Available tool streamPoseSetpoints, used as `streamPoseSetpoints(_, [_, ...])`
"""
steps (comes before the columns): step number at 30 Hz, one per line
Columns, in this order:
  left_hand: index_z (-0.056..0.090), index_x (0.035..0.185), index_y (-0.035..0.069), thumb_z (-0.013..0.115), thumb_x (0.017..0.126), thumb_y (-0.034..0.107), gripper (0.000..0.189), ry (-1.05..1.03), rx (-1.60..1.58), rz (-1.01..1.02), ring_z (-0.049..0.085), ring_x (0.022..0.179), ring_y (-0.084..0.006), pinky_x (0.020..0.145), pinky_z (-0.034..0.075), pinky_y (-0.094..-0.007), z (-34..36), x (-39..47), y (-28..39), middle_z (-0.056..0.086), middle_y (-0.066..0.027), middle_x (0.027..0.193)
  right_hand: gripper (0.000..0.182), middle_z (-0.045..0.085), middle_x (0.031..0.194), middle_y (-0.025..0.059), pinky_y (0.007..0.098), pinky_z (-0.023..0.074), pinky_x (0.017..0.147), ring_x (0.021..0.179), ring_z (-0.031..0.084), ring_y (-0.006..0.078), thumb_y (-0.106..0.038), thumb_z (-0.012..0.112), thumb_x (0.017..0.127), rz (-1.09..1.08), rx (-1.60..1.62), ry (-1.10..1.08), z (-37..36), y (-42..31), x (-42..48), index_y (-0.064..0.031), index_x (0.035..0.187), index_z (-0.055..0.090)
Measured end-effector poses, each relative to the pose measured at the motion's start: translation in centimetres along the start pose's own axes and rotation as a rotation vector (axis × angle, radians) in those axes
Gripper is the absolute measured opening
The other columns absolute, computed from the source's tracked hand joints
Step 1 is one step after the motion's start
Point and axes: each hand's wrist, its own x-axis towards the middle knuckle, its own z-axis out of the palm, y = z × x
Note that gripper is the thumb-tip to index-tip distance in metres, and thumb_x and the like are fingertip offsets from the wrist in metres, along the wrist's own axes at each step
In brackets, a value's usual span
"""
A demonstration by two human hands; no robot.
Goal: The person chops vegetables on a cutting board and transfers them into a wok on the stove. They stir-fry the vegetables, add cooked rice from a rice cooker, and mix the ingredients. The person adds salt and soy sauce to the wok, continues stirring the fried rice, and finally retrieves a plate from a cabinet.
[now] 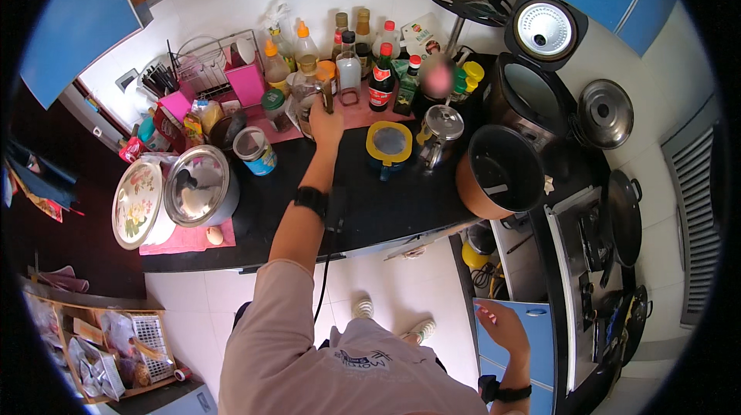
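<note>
My left hand (326,121) reaches over the black counter (289,206) and grips the handle of a clear jug (304,89) with a brownish lid. The jug stands among bottles and jars at the back. Just left of it is a jar with a green lid (273,100); to the right stands a clear bottle with a black cap (348,62). A yellow-rimmed container (389,143) sits nearer the front. My right hand (499,322) hangs low at the right, before a blue cabinet door, its fingers partly spread and no object visible in it.
On the left are two lidded pots (200,186), an egg (215,235) on a pink cloth and a blue-labelled tin (256,151). To the right stand a metal pitcher (443,125), a deep inner pot (501,172), an open cooker (529,96) and a stove (579,293). An open drawer is below.
</note>
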Motion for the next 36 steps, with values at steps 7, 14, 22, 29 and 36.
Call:
streamPoseSetpoints(7, [0.057,0.087,-0.001,0.048,0.091,0.039,0.041,0.012,-0.059,-0.168,0.056,0.071,-0.0229,0.069,0.044,-0.0347,-1.6,-1.6,3.3,0.060,-0.0122,0.075,0.024,0.064,0.083,0.0127,0.0303,0.0484,0.060,0.067,0.061,0.0214,-0.015,0.059,0.084,-0.114,-0.022,0.060,-2.3,-3.3,-0.2,-0.0084,0.107,0.061])
streamPoseSetpoints(14, [0.058,0.081,0.003,0.056,0.088,0.027,0.025,-0.626,-0.121,0.128,0.050,0.055,-0.0134,0.051,0.040,-0.0288,-8.8,-13.5,19.1,0.055,-0.0058,0.063,0.043,0.061,0.097,0.0089,0.0265,0.0479,0.064,0.072,0.059,0.0166,-0.013,0.063,0.083,-0.408,0.266,0.198,-4.7,-7.1,1.5,-0.0040,0.123,0.048])
streamPoseSetpoints(22, [0.051,0.080,0.003,0.057,0.087,0.028,0.027,-1.493,-0.297,0.126,0.056,0.066,-0.0321,0.058,0.042,-0.0373,-6.9,-31.6,29.1,0.057,-0.0145,0.071,0.033,0.055,0.089,0.0030,0.0205,0.0452,0.059,0.074,0.054,0.0084,-0.013,0.067,0.082,-0.122,0.816,0.126,-8.8,2.0,-6.4,-0.0030,0.107,0.049])
streamPoseSetpoints(29, [0.050,0.077,0.002,0.060,0.084,0.028,0.029,-1.755,-0.308,0.249,0.056,0.065,-0.0355,0.056,0.042,-0.0391,-0.8,-46.3,36.2,0.056,-0.0159,0.070,0.028,0.051,0.073,-0.0041,0.0209,0.0363,0.054,0.065,0.043,0.0046,-0.020,0.073,0.077,0.074,0.774,0.136,-12.9,16.0,-19.4,-0.0056,0.091,0.053])
streamPoseSetpoints(36, [0.055,0.085,0.003,0.058,0.086,0.025,0.022,-1.861,-0.284,0.216,0.055,0.064,-0.0288,0.058,0.042,-0.0348,6.3,-56.0,46.6,0.056,-0.0144,0.072,0.023,0.059,0.085,0.0149,0.0369,0.0484,0.060,0.071,0.060,0.0317,-0.014,0.066,0.078,-0.241,0.015,0.755,-20.4,19.9,-31.7,-0.0035,0.096,0.056])
